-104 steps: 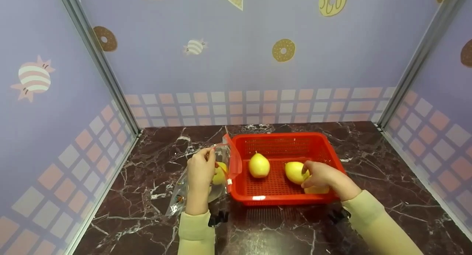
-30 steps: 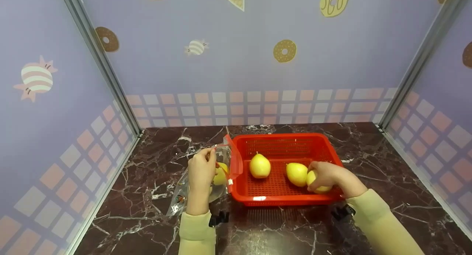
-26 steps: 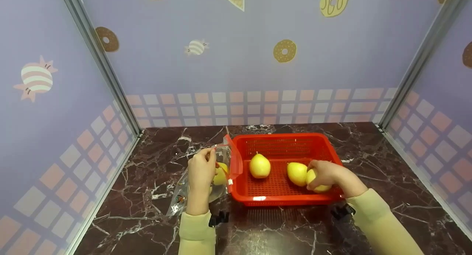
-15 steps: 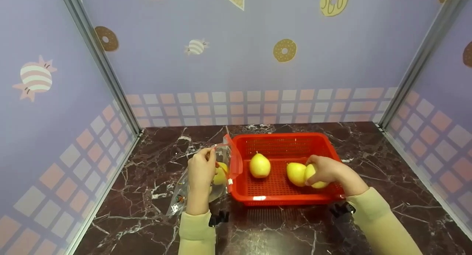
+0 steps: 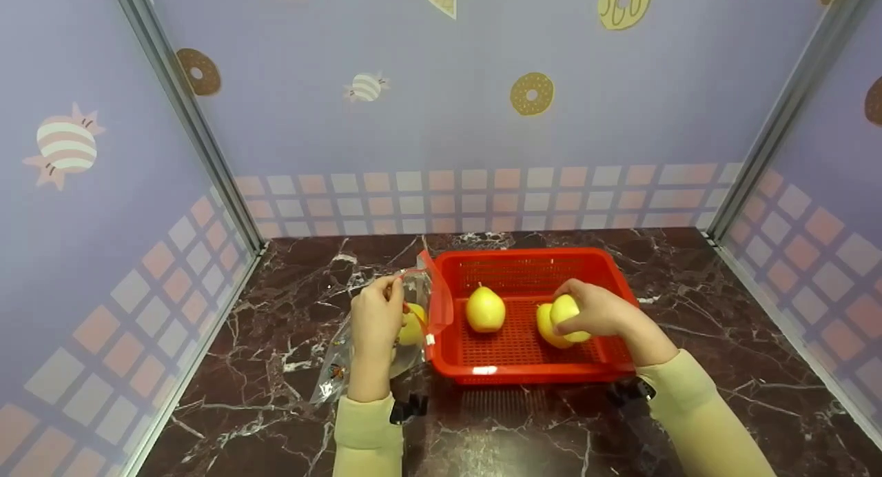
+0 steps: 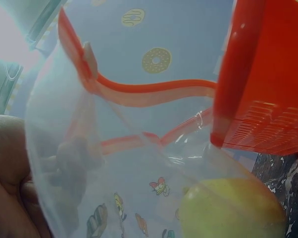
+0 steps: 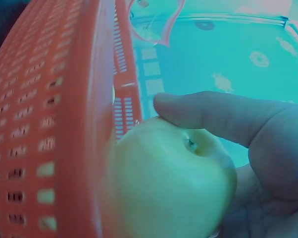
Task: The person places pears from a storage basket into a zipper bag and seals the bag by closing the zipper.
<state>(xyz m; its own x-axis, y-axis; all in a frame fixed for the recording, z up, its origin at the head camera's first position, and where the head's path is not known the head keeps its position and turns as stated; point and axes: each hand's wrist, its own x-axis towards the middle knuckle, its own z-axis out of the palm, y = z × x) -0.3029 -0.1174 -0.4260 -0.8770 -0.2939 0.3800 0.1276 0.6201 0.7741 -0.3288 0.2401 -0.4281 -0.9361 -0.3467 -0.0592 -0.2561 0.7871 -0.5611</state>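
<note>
Sleeves of pale yellow come in from the near edge, one to each side of a red basket. The left hand pinches the upper edge of a clear zip bag beside the basket's left wall, lifting the red-striped mouth so that it gapes toward the basket; a yellow pear already lies inside the bag, near its bottom (the left wrist view shows it through the film, along with small cartoon prints on the plastic). The right hand is curled round a second pear, thumb across its top near the stem pit, and holds it lifted above the basket floor, in front of another pear that rests there. A fourth pear stands upright toward the basket's left half, stem up, apart from the others. The basket sits square on a dark marble-patterned tabletop with white veins, the bag's tail trailing over it toward the near left. Beyond, three lilac walls enclose the table, checked in pink and white along the bottom and dotted with doughnuts, striped sweets and an ice-cream cone, with metal posts in the corners.
</note>
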